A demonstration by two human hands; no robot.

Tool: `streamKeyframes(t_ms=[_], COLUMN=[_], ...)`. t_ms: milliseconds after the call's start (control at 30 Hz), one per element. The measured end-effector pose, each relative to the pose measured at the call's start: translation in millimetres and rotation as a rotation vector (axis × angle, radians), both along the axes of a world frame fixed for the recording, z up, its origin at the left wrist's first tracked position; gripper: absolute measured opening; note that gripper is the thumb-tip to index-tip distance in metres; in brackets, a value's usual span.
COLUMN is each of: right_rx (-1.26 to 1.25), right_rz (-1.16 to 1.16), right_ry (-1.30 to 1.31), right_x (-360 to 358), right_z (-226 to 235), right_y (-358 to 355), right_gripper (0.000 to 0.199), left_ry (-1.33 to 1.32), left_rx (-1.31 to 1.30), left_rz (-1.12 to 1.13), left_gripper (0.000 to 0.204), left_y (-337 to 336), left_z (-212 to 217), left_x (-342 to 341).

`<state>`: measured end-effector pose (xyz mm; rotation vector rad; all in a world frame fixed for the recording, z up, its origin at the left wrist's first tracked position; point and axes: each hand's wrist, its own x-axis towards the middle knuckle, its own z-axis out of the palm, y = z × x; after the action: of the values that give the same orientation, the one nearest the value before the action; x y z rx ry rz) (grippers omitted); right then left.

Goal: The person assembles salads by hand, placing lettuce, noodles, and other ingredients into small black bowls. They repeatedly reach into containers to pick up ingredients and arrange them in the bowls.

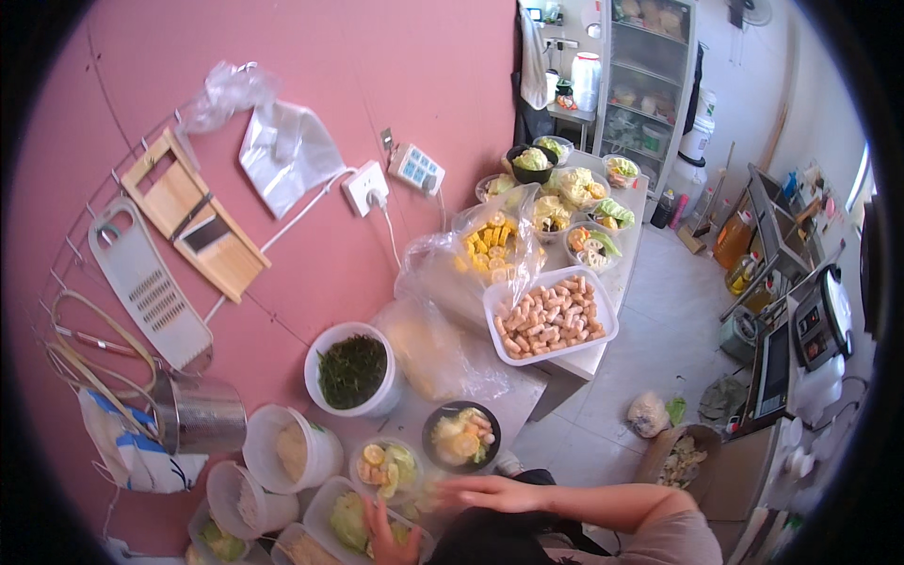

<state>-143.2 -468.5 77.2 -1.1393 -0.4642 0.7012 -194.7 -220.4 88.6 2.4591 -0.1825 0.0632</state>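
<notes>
My left hand is at the lower edge with its fingers apart, over a white tub holding pale green cabbage. My right hand stretches flat toward the left, its fingertips smeared by motion, and I make out nothing in it. Just beyond both hands stands a clear bowl with leafy greens and corn pieces. Farther right is a black bowl of mixed pale vegetables and sausage pieces. Part of the left hand is cut off by the frame's edge.
A white bucket of dark green shreds stands by the pink wall. Beyond it are clear plastic bags, a white tray of cut sausages and several filled bowls. More tubs crowd the left. Graters hang on the wall.
</notes>
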Motion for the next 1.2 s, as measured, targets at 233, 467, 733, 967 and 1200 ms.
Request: streamKeyframes(t_ms=[233, 467, 733, 967, 1200], right_rx=[-0.654, -0.693, -0.637, -0.632, -0.636], right_rz=[0.051, -0.371, -0.416, -0.368, -0.368], right_ry=[-0.439, -0.488, -0.512, -0.525, -0.544], right_x=[-131.3, -135.9, -119.8, -87.7, -71.8], right_z=[-73.0, -81.7, -101.9, -87.9, -99.1], right_y=[-105.9, -82.8, -102.8, -131.8, -150.3], right_gripper=[0.056, 0.043, 0.040, 0.038, 0.038], left_ry=[0.446, 0.347, 0.303, 0.275, 0.271], left_rx=[-0.369, -0.421, -0.429, -0.438, -0.440], left_rz=[0.040, 0.158, 0.166, 0.225, 0.236], left_gripper=[0.059, 0.058, 0.057, 0.056, 0.055], left_y=[8.2, -1.4, -24.3, -30.5, -39.8], left_z=[20.3, 37.1, 55.5, 58.5, 66.3], left_x=[32.2, 82.3, 116.2, 130.9, 140.3])
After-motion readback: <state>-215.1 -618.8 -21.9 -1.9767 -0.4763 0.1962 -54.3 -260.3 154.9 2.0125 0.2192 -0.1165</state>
